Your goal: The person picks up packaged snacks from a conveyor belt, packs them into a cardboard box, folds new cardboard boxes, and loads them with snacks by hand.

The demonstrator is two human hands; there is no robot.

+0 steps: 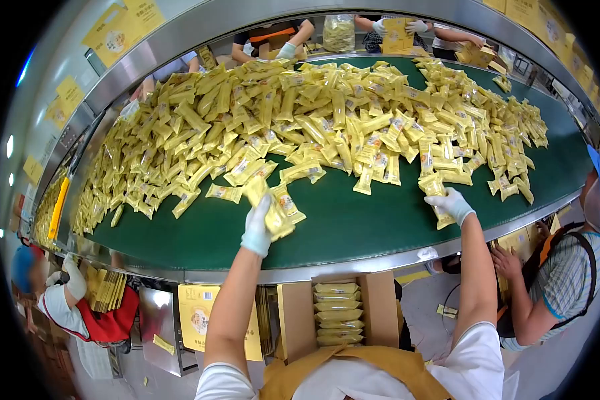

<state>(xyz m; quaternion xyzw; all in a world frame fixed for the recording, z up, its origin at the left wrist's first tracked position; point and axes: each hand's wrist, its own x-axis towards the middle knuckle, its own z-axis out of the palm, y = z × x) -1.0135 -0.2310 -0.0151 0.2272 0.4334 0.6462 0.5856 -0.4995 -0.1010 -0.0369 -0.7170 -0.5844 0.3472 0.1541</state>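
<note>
My left hand (256,230), in a white glove, is closed around yellow snack packets (278,220) just above the green belt (353,230); how many it holds is hard to tell. Further right, my gloved right hand (452,204) grips a yellow snack packet (433,183) at the near edge of the pile. A large heap of similar packets (300,117) covers much of the belt. In front of my body stands an open cardboard box (296,323), with several packets (338,315) lying stacked inside.
A metal rim (313,272) borders the belt. Left of the box is a yellow printed carton (197,313). Co-workers stand at the left (87,293), at the right (567,267) and across the belt (270,40). A clear bag of packets (339,33) stands at the back.
</note>
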